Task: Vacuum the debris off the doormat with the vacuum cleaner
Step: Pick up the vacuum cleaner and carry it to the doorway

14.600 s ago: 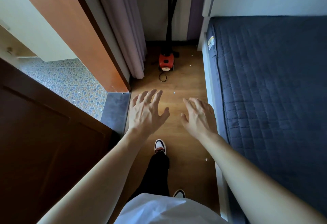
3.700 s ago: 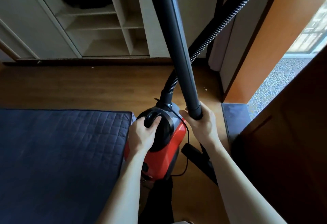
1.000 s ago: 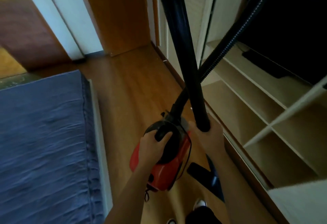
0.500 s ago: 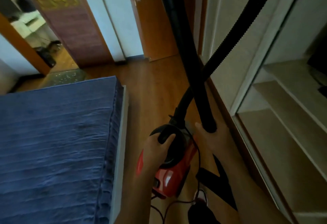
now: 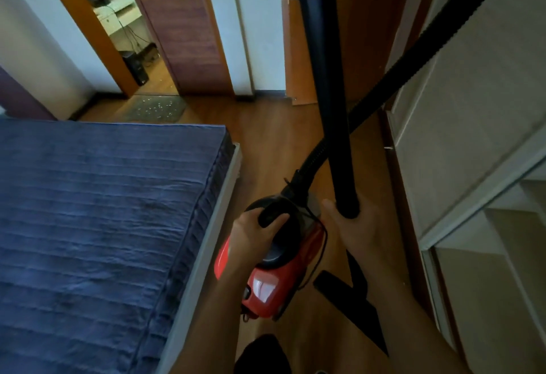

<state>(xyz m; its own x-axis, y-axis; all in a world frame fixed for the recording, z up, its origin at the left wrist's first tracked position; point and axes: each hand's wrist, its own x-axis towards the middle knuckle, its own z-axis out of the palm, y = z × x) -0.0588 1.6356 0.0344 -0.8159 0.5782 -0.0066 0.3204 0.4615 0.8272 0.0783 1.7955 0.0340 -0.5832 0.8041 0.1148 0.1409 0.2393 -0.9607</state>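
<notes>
While the left hand (image 5: 251,240) curls round the handle of the red vacuum cleaner (image 5: 266,288), whose long body points far, the right hand (image 5: 357,231) grips the black tube (image 5: 334,122), which stands up tall. The speckled doormat (image 5: 156,107) lies far left on the wood floor (image 5: 274,137), past the blue bed (image 5: 103,226).

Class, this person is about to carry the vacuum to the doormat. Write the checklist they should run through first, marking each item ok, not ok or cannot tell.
1. Left hand grips the vacuum by its handle: ok.
2. Right hand holds the tube: ok.
3. Doormat in sight, with debris specks on it: ok.
4. Floor beside the bed towards the doormat, nothing seen in the way: ok.
5. Cord free of the feet: cannot tell.
6. Vacuum plugged in: cannot tell.
</notes>
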